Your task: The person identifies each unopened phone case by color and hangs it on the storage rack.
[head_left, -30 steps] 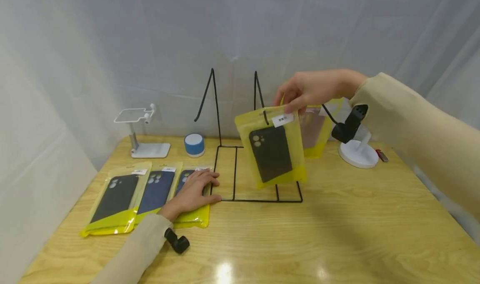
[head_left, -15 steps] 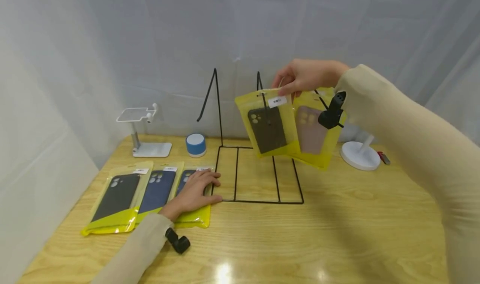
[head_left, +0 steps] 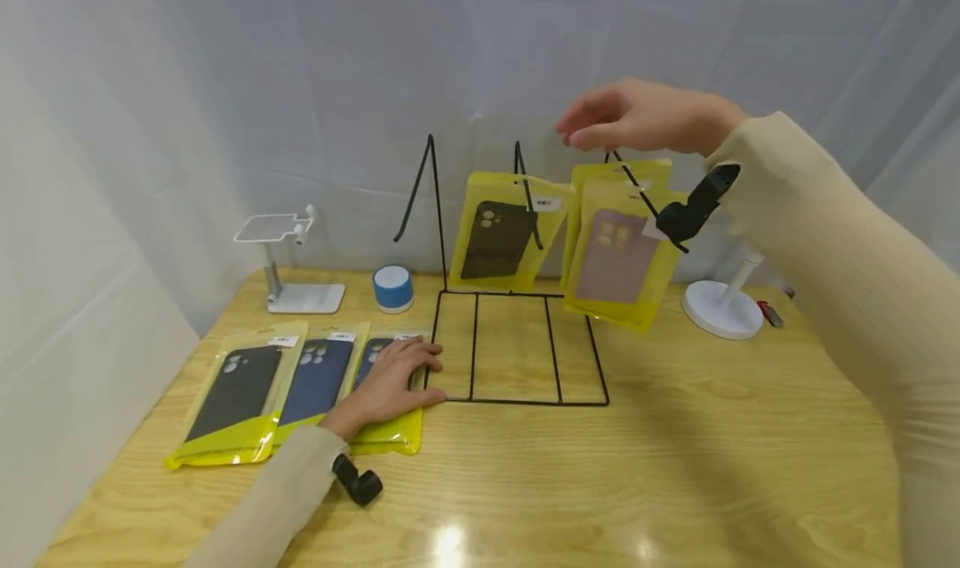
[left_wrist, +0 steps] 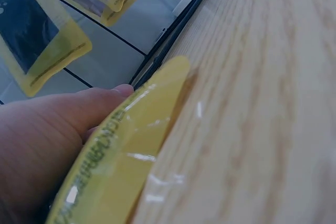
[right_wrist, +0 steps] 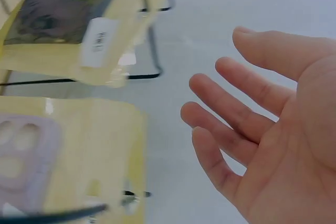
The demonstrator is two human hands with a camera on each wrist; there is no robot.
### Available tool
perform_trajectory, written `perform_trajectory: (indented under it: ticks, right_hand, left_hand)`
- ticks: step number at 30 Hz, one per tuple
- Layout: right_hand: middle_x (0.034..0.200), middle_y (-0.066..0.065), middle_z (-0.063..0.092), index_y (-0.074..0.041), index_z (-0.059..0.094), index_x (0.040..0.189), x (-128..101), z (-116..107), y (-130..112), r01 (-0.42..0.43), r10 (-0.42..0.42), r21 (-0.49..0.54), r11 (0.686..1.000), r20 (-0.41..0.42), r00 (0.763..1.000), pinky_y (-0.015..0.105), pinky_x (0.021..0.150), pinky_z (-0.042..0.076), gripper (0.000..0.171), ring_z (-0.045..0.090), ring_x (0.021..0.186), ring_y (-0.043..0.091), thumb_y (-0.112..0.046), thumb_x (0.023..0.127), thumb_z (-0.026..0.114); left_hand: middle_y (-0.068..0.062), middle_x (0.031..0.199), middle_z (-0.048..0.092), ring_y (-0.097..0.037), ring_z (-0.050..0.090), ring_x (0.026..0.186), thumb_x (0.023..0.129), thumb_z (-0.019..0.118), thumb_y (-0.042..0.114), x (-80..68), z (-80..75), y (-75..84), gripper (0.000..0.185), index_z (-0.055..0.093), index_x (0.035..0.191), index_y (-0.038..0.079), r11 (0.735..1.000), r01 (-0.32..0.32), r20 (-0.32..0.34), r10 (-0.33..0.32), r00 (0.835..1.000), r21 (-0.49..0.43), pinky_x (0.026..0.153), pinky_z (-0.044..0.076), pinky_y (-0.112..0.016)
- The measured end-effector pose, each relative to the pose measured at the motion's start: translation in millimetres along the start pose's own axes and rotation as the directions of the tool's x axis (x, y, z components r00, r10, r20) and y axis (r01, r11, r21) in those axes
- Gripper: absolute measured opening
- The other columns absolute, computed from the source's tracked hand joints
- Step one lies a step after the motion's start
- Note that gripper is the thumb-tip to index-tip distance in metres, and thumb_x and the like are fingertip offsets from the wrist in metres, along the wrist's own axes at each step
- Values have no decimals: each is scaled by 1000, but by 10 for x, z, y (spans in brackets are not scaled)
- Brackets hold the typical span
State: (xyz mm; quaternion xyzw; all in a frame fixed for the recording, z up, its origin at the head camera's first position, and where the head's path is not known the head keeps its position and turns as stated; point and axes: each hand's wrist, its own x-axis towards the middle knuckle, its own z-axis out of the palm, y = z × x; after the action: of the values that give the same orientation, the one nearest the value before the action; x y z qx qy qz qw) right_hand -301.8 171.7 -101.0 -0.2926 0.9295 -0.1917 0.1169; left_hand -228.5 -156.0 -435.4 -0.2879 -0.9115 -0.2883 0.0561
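Observation:
A black wire rack stands at the middle of the wooden table. A yellow bag with a black phone case hangs on its middle hook. To its right hangs a yellow bag with a pink case. My right hand hovers above the hooks, fingers straight, holding nothing. My left hand rests flat on a yellow bag with a blue case lying on the table beside the rack's base.
Two more yellow bagged cases lie at the left. A white phone stand and a blue-and-white round speaker sit at the back left. A white round-based stand is at the right. White curtain surrounds the table.
My right hand lifted the black-case bag onto the rack's middle hook, let go and rose above it. The left hand has stayed still.

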Motion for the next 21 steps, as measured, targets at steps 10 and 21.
perform_trajectory:
  ticks: [10, 21]
  right_hand:
    - [137, 4, 51, -13, 49, 139, -447, -11, 153, 169, -129, 114, 979, -295, 947, 16, 88, 41, 42, 50, 114, 13, -29, 100, 51]
    - [131, 11, 57, -6, 40, 140, -897, 668, 518, 681, -207, 275, 679, -818, 537, 21, 84, 46, 48, 56, 110, 21, -7, 95, 56]
  left_hand:
    - [-13, 138, 54, -40, 34, 138, 84, 72, 34, 56, -3, 3, 38, 67, 111, 7, 1000, -10, -9, 10, 1000, -10, 116, 16, -59]
    - [-13, 138, 55, -40, 34, 138, 85, 72, 34, 13, 7, -9, 37, 66, 110, 7, 1000, -5, -3, 5, 1000, -6, 115, 17, -60]
